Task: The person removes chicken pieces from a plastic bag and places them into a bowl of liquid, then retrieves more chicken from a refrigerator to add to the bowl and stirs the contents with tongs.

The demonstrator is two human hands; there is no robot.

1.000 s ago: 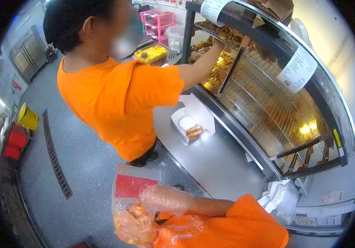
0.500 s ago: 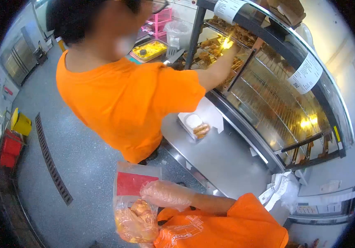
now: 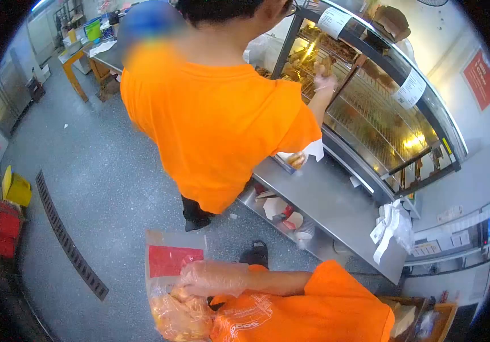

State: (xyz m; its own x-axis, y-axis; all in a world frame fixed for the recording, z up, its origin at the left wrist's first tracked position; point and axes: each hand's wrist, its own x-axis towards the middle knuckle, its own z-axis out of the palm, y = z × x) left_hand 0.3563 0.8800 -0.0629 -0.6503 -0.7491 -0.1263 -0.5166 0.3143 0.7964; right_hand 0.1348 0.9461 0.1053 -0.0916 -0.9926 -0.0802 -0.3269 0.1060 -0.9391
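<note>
My right hand, in a clear plastic glove, reaches across my orange shirt and is closed on the upper part of a clear plastic bag. Orange-brown food shows through the bag's lower part, and a red panel marks its upper part. The bag hangs in front of my body at the bottom of the view. My left hand cannot be made out; the bag and my shirt cover that area.
A co-worker in an orange shirt stands ahead, a gloved hand holding food at the lit display cabinet. A steel counter bears a box of food and white paper. Another person stands behind.
The view has shifted, showing more of the lower shelf. The co-worker's hand now shows with food at the cabinet opening. My right hand and the bag have shifted slightly left and lower in view.
</note>
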